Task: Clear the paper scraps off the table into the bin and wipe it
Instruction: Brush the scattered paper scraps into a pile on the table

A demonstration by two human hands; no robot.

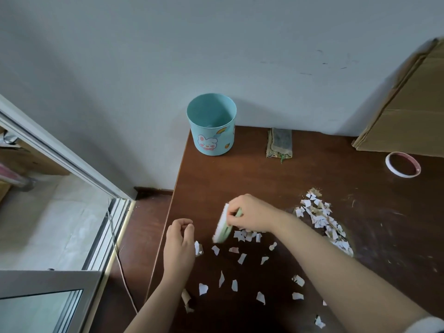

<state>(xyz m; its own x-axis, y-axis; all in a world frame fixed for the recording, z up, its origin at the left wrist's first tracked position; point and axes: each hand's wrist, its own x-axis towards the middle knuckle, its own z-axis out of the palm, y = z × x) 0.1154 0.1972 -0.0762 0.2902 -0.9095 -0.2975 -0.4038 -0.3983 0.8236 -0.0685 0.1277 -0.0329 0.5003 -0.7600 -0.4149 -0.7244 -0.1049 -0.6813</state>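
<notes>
Your right grip is pinched around a small brush, thumb and fingers curled onto its pale green back, the white bristles tilted down toward the worktop. Your left grip hangs at the worktop's left edge with fingers loosely curled and nothing visible in them. The paper scraps lie scattered between your forearms, with a denser heap well to the right. The bin stands on the far left corner, well away from all of them. The main risk is that edge: a brisk sweep leftward would probably send light scraps past your left grip and onto the floor. The distance to the bin also means a loose handful could shed pieces on the way. Brushing too flat may slide over thin scraps instead of moving them. The scraps are small, torn and irregular, some curled, and the heap seems mixed with brownish crumbs. The worktop is dark brown, smooth and scuffed. The bin is a teal, smooth-walled cylinder printed with a rabbit. A folded woven cloth with frayed ends lies near the wall.
</notes>
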